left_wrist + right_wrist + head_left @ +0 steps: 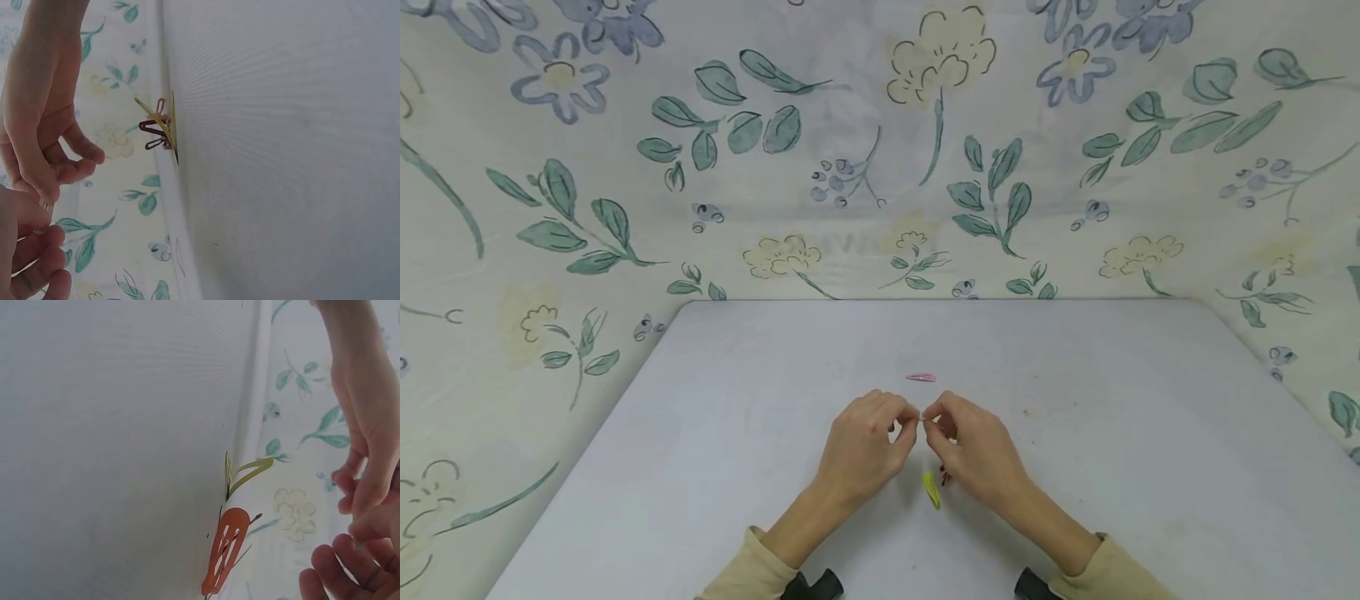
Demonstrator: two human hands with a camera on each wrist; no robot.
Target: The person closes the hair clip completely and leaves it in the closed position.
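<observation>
My left hand (868,437) and right hand (973,450) meet fingertip to fingertip above the white table. Between them they pinch a small, pale hair clip (45,205), mostly covered by fingers. Below the hands, a yellow snap hair clip (932,491) stands popped open. Beside it, partly under my right hand, are dark red hair clips (945,476); in the left wrist view several of these dark and reddish clips (153,128) cluster behind the yellow one. An orange snap clip (228,550) shows large in the right wrist view. Farther off lies a pink hair clip (921,377).
The white tabletop (737,375) spreads out around the hands, with a few tiny specks (1027,412) to the right. Floral cloth (850,100) hangs behind the far edge and along both sides. Black wrist gear (820,586) sits under the beige sleeves.
</observation>
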